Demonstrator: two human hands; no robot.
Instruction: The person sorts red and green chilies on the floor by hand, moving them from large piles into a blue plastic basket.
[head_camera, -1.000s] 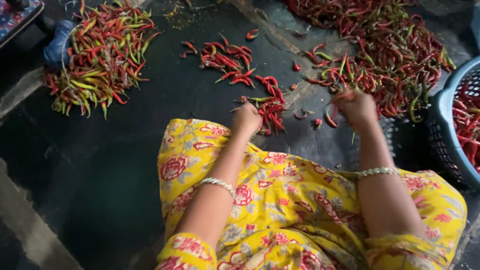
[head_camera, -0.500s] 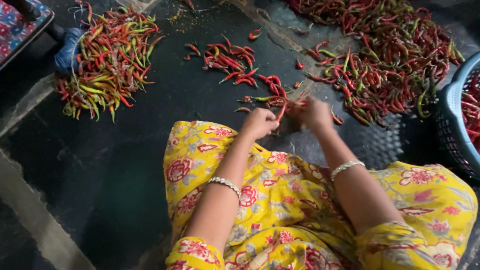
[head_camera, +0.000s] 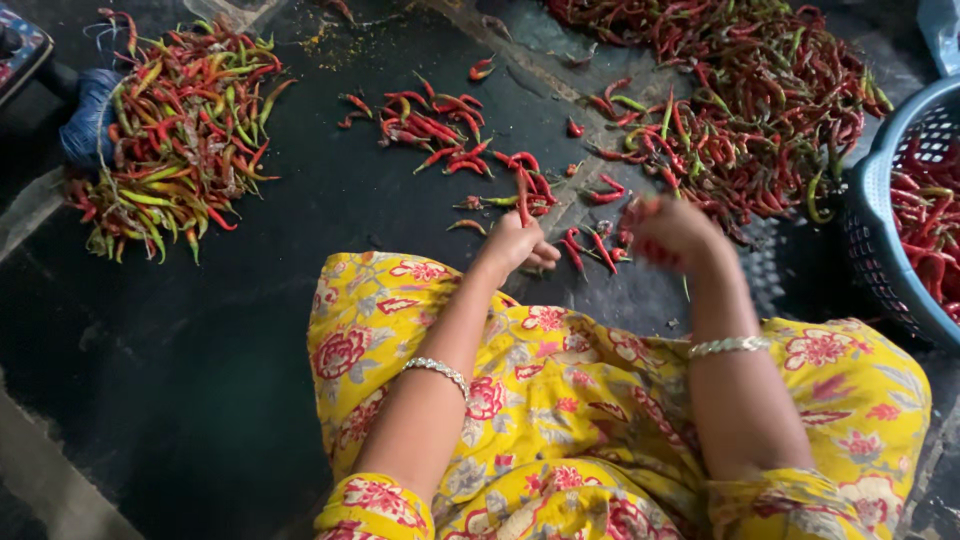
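My left hand (head_camera: 515, 245) is closed on a red chili (head_camera: 522, 198) that sticks up from its fingers, just in front of my knee in yellow flowered cloth (head_camera: 560, 400). My right hand (head_camera: 672, 232) is blurred with motion, curled, at the near edge of the big pile of red and green chilies (head_camera: 740, 110). Red streaks show at its fingers, and I cannot tell if it holds any. A small scatter of red chilies (head_camera: 440, 130) lies beyond my left hand. Several loose chilies (head_camera: 590, 248) lie between my hands.
A heap of mixed red, green and yellow chilies (head_camera: 175, 130) lies far left on the dark floor (head_camera: 200, 350). A blue plastic basket (head_camera: 875, 250) with red chilies stands at the right edge. A blue cloth bundle (head_camera: 85, 115) sits beside the left heap.
My right hand went from the big pile to meet my left hand, then swung back right. My left hand stayed near my knee and now grips a chili.
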